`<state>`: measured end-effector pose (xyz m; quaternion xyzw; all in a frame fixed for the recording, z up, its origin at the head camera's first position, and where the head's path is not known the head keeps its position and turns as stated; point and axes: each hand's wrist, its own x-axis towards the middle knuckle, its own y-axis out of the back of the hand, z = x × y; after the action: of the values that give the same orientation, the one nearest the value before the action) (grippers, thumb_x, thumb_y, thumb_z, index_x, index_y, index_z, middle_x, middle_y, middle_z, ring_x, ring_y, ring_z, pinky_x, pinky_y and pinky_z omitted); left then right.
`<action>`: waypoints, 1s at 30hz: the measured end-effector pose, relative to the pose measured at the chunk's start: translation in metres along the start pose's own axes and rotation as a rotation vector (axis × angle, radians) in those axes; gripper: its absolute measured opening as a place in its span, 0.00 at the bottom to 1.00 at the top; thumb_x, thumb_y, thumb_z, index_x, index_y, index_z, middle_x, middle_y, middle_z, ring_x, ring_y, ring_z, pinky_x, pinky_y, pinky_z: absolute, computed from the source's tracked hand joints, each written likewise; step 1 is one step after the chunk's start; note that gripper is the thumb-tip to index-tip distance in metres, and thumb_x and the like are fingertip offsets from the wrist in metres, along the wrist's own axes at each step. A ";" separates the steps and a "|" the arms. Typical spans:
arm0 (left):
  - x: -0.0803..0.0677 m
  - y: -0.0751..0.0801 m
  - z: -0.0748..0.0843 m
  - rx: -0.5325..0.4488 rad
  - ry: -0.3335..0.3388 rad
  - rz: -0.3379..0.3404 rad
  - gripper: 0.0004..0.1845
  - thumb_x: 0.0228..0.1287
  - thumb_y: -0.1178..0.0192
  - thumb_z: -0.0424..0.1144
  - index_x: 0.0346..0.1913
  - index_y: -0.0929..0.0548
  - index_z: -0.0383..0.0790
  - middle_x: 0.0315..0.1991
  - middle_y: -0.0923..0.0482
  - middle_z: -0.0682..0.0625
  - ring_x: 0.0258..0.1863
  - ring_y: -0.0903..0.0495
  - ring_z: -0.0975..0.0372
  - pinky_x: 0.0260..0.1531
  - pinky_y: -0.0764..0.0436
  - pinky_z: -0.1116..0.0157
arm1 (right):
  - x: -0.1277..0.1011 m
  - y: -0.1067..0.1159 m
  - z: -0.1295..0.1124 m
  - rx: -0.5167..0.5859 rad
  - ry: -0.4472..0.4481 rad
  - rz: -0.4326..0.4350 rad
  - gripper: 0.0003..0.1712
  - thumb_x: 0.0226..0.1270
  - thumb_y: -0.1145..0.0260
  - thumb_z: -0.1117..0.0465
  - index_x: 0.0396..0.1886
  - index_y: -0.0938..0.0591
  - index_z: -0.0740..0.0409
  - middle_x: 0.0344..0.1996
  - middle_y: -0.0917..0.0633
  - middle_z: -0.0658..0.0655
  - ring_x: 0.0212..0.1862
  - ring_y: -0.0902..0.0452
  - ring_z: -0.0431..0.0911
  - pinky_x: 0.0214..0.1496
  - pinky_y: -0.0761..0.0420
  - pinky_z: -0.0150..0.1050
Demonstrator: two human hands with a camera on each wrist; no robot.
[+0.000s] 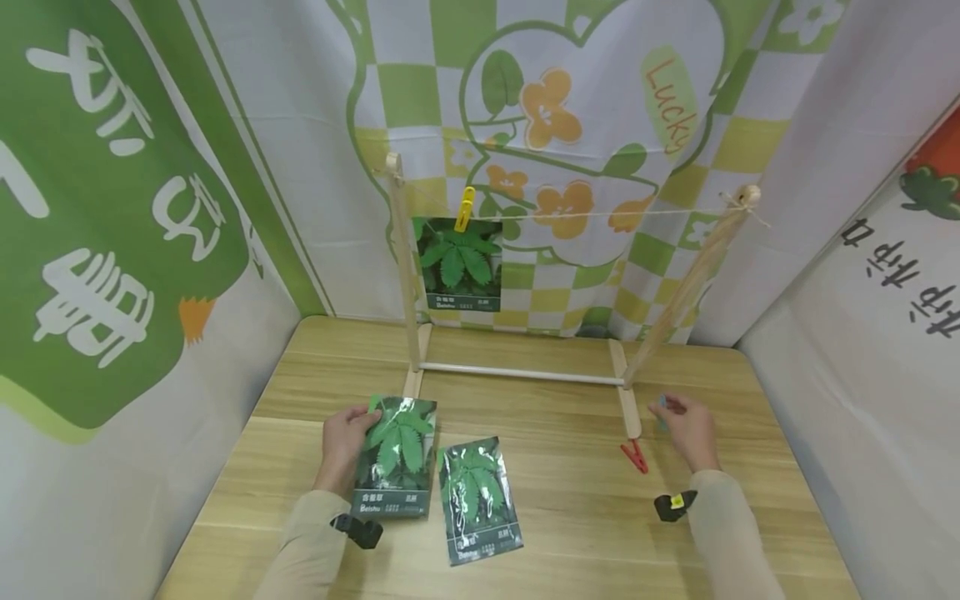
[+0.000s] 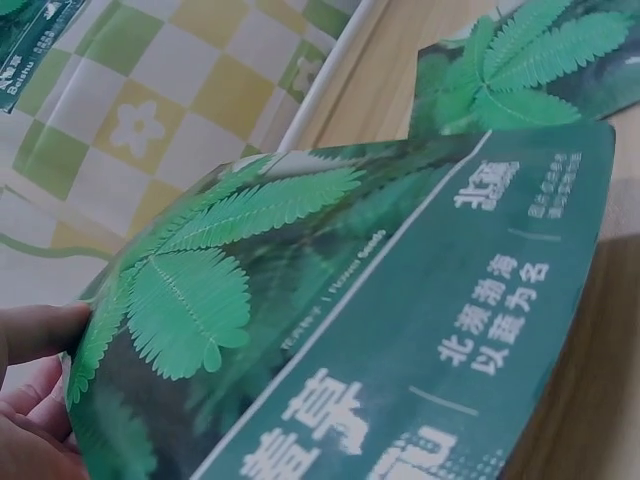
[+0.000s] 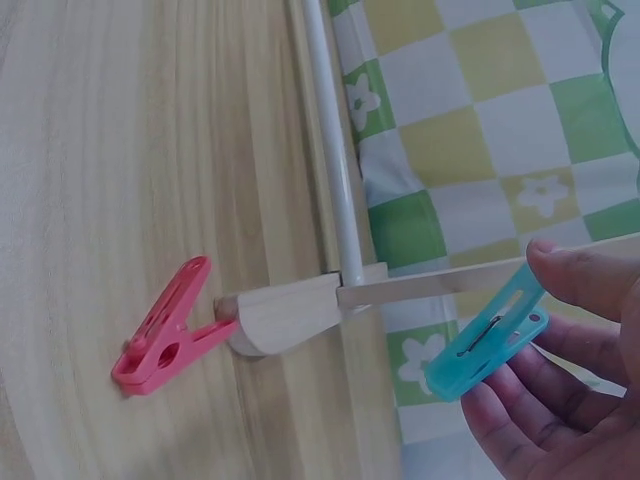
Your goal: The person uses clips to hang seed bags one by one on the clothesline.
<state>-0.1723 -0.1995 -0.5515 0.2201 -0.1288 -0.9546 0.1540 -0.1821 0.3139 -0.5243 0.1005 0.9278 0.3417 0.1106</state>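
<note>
Where the wooden table (image 1: 570, 500) meets the printed cloth walls on three sides, the only open edge is the near one, and the bare wood between the two forearms leaves fair room to move. A wooden rack (image 1: 408, 275) stands at the back, its string carrying one seed packet under a yellow peg (image 1: 464, 208). The left hand (image 1: 343, 442) is at the left of the table, fingers curled round the edge of a green seed packet (image 1: 397, 454) and gripping it, tilted up off the wood; the wrist view shows the thumb (image 2: 40, 330) pressed on its corner. A second packet (image 1: 477, 500) lies flat just beside it. The right hand (image 1: 686, 429) is raised just beside the rack's right foot, pinching a blue peg (image 3: 490, 340) between thumb and fingertips. A red peg (image 1: 635, 455) lies on the table, touching that foot.
</note>
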 end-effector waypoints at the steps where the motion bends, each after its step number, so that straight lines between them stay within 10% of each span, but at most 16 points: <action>1: -0.001 0.000 0.001 -0.009 0.004 -0.003 0.22 0.68 0.42 0.45 0.59 0.23 0.35 0.56 0.22 0.38 0.50 0.21 0.55 0.50 0.20 0.63 | 0.000 0.000 -0.001 -0.001 0.004 0.002 0.31 0.69 0.36 0.50 0.63 0.27 0.67 0.56 0.22 0.70 0.56 0.24 0.59 0.53 0.21 0.45; 11: -0.001 -0.005 0.009 -0.066 0.028 -0.012 0.20 0.68 0.42 0.46 0.58 0.23 0.38 0.54 0.21 0.43 0.45 0.20 0.60 0.44 0.20 0.68 | 0.000 0.002 -0.009 0.009 0.049 0.033 0.30 0.69 0.36 0.51 0.61 0.25 0.67 0.54 0.20 0.70 0.54 0.23 0.57 0.42 0.26 0.28; 19: 0.002 -0.012 0.019 -0.129 -0.005 -0.031 0.23 0.68 0.42 0.43 0.62 0.27 0.35 0.59 0.25 0.40 0.54 0.24 0.54 0.57 0.24 0.60 | -0.003 0.006 -0.016 0.042 0.060 0.055 0.28 0.69 0.36 0.52 0.61 0.24 0.66 0.55 0.20 0.69 0.55 0.23 0.56 0.41 0.28 0.21; 30: 0.002 -0.019 0.028 -0.140 -0.088 0.024 0.22 0.65 0.38 0.40 0.57 0.23 0.29 0.54 0.22 0.36 0.47 0.22 0.56 0.37 0.24 0.74 | -0.008 0.012 -0.029 0.073 0.071 0.116 0.27 0.68 0.34 0.52 0.60 0.23 0.65 0.54 0.18 0.67 0.50 0.23 0.48 0.38 0.28 0.18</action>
<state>-0.1910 -0.1775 -0.5338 0.1649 -0.0710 -0.9681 0.1748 -0.1815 0.3027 -0.4936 0.1457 0.9356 0.3170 0.0538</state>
